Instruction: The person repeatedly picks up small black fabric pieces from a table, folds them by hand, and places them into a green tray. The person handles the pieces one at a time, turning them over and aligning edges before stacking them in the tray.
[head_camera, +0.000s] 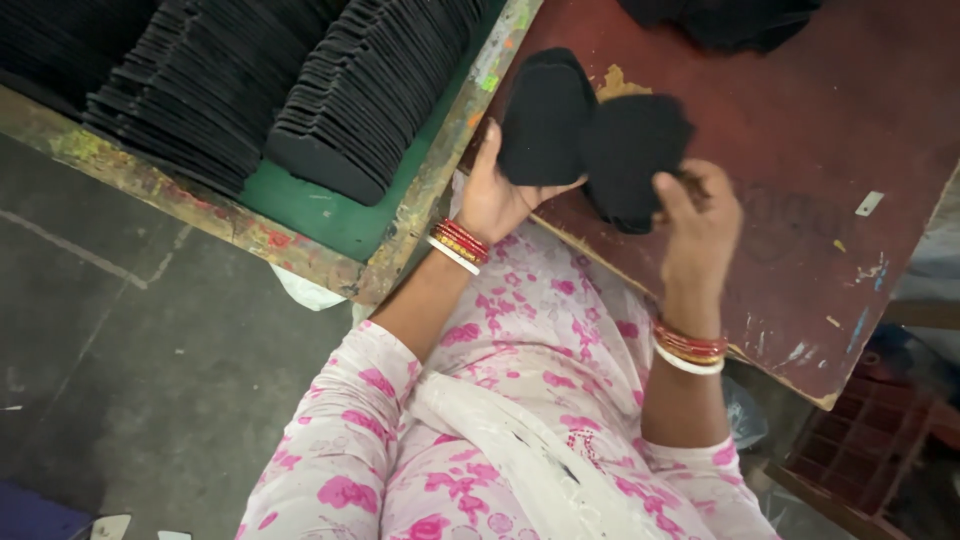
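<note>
My left hand (497, 192) grips a stack of flat black sole-shaped pieces (543, 118) from below, at the near edge of a reddish-brown table (850, 120). My right hand (700, 215) holds a second bunch of black pieces (632, 155) right beside the first, thumb pressed on its lower edge. The two bunches touch each other. Both wrists wear red, gold and white bangles.
To the left, long rows of black pieces (370, 90) stand on edge on a green tray with a worn, paint-stained wooden frame (420, 190). A dark pile (730, 20) lies at the table's far side. Grey floor lies lower left; a red crate (880, 440) sits lower right.
</note>
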